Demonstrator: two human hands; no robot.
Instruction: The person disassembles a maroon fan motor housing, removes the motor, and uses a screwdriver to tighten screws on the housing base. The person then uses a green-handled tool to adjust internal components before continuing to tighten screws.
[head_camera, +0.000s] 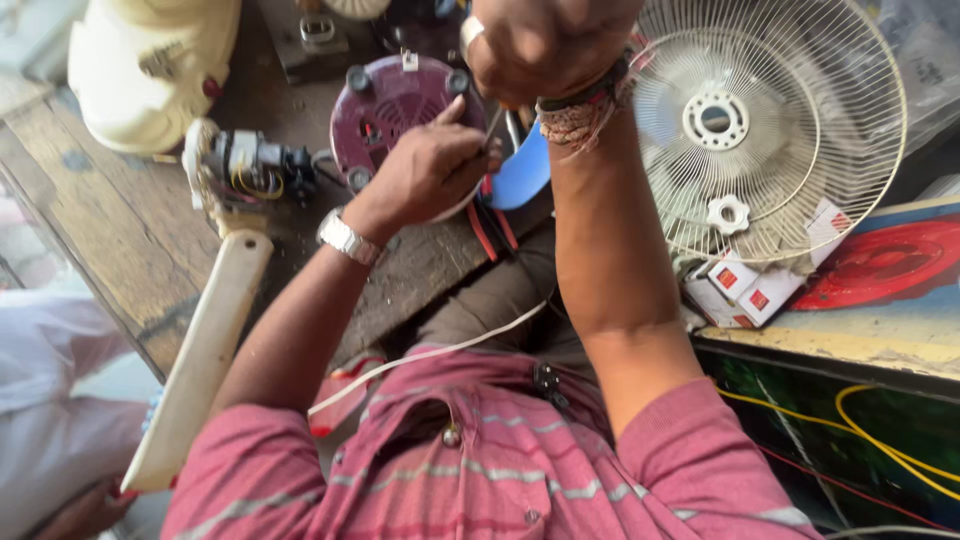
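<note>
A round maroon appliance base (390, 105) lies underside up on the wooden bench (110, 225). My left hand (430, 170), with a metal watch on its wrist, curls over the base's right rim, fingers pinched close to red wires (488, 225) and a blue plastic piece (522, 172). My right hand (545, 45) hovers just above it as a closed fist with a ring and thread wristbands. It grips a tool whose thin metal shaft (496, 125) points down toward my left fingers. The tool's handle is hidden inside the fist.
A white wire fan guard (800, 70) lies to the right, with small red-and-white boxes (750, 290) and a red disc (880, 265) below it. On the left sit a small wired motor (250, 165), a cream fan blade (200, 360) and a cream housing (150, 65). Yellow wires (880, 430) run at lower right.
</note>
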